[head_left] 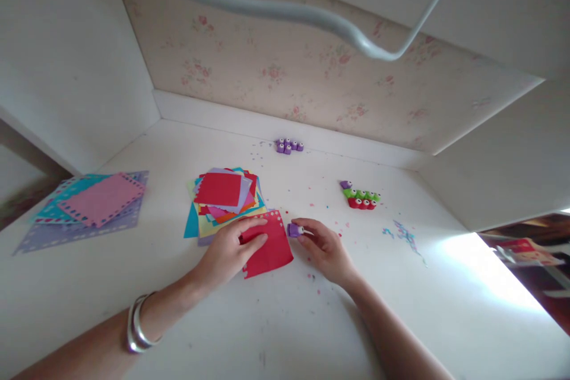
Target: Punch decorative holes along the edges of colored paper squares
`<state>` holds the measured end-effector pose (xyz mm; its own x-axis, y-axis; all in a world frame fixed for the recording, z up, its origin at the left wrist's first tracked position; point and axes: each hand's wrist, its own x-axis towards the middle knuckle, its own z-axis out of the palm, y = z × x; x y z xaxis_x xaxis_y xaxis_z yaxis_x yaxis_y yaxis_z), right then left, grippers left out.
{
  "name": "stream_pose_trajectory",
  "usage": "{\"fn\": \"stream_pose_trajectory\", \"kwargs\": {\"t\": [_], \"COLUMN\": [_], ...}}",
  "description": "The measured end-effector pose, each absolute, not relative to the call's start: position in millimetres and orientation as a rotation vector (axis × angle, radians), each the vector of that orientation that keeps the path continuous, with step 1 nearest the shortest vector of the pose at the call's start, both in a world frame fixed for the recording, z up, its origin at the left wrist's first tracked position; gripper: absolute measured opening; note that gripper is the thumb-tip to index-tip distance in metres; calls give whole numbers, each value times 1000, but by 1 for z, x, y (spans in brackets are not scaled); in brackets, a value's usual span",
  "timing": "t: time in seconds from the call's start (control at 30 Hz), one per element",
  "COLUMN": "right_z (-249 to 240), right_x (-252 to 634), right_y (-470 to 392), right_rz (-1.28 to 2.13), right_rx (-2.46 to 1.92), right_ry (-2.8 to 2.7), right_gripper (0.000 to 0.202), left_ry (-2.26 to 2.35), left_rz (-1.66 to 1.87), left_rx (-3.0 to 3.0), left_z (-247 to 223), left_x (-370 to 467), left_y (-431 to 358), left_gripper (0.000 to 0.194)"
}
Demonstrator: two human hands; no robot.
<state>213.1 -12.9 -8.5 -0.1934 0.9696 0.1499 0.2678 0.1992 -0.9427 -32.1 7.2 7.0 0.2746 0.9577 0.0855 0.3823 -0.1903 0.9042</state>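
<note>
Encircling the left wrist [162, 306], a silver bangle [132, 332] is worn above the white table [214, 338]. Small specks of coloured paper [319, 292] are scattered about the tabletop. By the left hand [238, 243], a red sheet [272, 252] is held flat against the table, the thumb and forefinger being laid on it with a clear gap between them. Small shapes are cut out along its far edge, and its left edge is notched. By the right hand [327, 249], a purple paper punch [294, 230] is gripped between closely set thumb and fingers, just beside the sheet's right edge; whether paper is caught in it cannot be told.

To the right, thin blue and purple shreds [406, 236] are strewn. At the far left, a pink sheet [102, 199] bordered with holes is laid over turquoise and lilac ones. Beyond the left hand, a loose stack of coloured paper [218, 190] is topped by a smaller red piece. Red punches [361, 204] and green punches [361, 195] are lined up to the right, with another purple punch [346, 184] set at their left end. Farther back, more purple punches [287, 148] are grouped near the wall, which is covered with flowered wallpaper [271, 74].
</note>
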Motion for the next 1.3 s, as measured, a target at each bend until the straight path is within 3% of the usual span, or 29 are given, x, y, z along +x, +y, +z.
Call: {"fn": "stream_pose_trajectory", "kwargs": {"t": [1.3], "right_z": [5], "right_x": [217], "right_y": [-13], "right_rz": [751], "right_rx": [-1154], "right_ry": [-2041], "right_gripper": [26], "left_ry": [1121], "left_rz": [798], "left_rx": [1660], "left_z": [4], "left_x": [-32], "left_y": [4], "left_gripper": [38]}}
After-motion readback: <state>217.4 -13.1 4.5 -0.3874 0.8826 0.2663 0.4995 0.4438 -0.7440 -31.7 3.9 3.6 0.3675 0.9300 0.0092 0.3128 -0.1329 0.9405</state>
